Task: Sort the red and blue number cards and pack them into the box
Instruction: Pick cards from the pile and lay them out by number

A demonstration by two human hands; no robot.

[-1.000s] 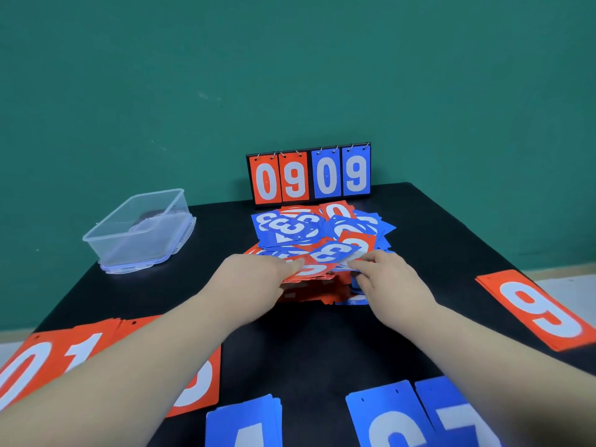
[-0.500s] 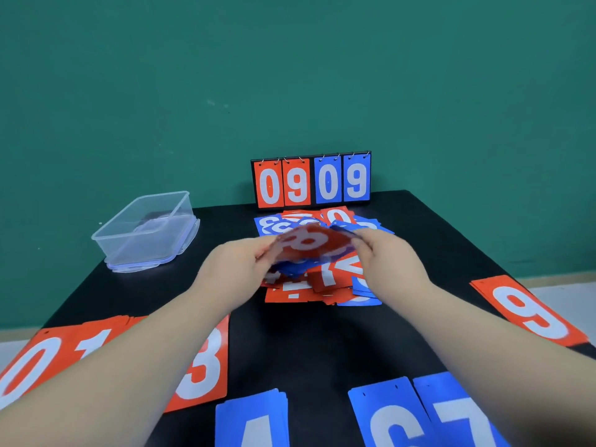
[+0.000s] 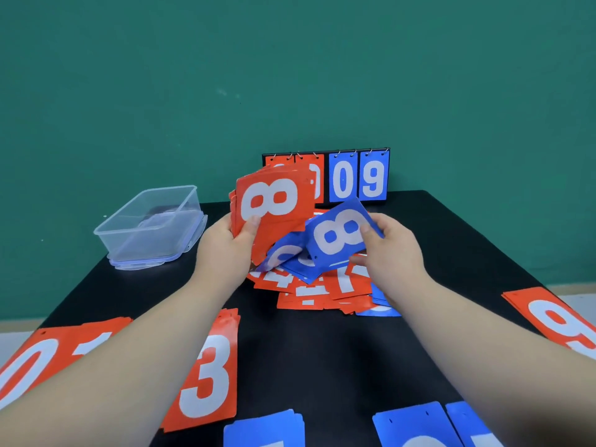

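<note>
Black table (image 3: 322, 366) under green wall | left hand (image 3: 225, 250) gripped red 8 cards (image 3: 274, 201), thumb on front | right hand (image 3: 393, 253) pinched blue 8 card (image 3: 338, 237) above mixed pile (image 3: 322, 288)

Bare left forearm (image 3: 129, 366), smooth and rounded, uncovered as far as can be seen, bare right forearm (image 3: 483, 343) much the same, left hand (image 3: 222, 253) soft and full with short fingers, short-trimmed thumbnail, right hand (image 3: 396, 256) of matching build, thick thumb, plain knuckles
</note>
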